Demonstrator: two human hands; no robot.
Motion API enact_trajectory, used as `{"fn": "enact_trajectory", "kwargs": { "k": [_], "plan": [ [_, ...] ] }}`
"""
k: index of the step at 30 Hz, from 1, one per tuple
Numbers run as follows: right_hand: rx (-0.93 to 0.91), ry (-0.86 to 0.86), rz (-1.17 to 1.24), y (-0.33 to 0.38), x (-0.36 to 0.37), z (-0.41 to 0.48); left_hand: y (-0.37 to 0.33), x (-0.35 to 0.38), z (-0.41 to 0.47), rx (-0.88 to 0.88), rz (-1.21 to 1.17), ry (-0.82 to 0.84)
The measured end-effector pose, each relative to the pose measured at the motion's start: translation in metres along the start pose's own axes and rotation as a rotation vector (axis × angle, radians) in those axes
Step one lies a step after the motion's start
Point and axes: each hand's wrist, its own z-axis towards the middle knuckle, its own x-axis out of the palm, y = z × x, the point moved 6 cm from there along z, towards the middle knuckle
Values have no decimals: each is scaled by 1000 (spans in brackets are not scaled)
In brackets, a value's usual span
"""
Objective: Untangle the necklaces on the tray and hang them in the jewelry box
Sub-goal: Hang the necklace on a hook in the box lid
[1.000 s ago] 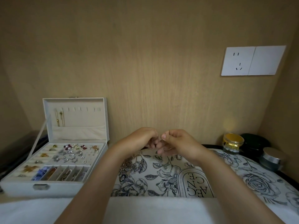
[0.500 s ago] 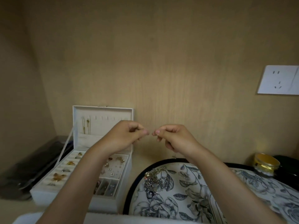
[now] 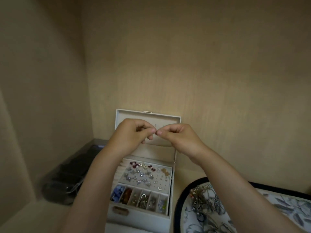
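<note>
At the far left of the bench (image 3: pixel 42 214), a dark, blurred object (image 3: pixel 67 179) lies against the side wall. Just right of it stands the open white jewelry box (image 3: pixel 143 214), its tray filled with small earrings and charms, its lid (image 3: pixel 148 115) upright. In front of that lid the left hand (image 3: pixel 133 133) and right hand (image 3: pixel 176 137) meet, fingers (image 3: pixel 152 131) pinched closed tip to tip; whatever thin thing they grip is too fine to tell. At the near right, the tangled necklaces (image 3: pixel 205 200) lie heaped on the floral tray (image 3: pixel 178 207) with a dark rim, well apart from both hands.
</note>
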Motion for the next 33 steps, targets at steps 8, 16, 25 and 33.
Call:
{"fn": "enact_trajectory", "kwargs": {
  "k": [8, 16, 25, 33],
  "plan": [
    [14, 13, -76, 6, 44, 35, 33, -41, 1, -30, 70, -124],
    [33, 20, -140, -12, 64, 58, 63, -39, 0, -130, 151, -3],
    [183, 13, 172, -29, 73, 67, 81, -31, 6, -371, -341, -169],
    [-102, -100, -375, -25, 54, 72, 79, -28, 16, -339, -439, -309]
  ]
}}
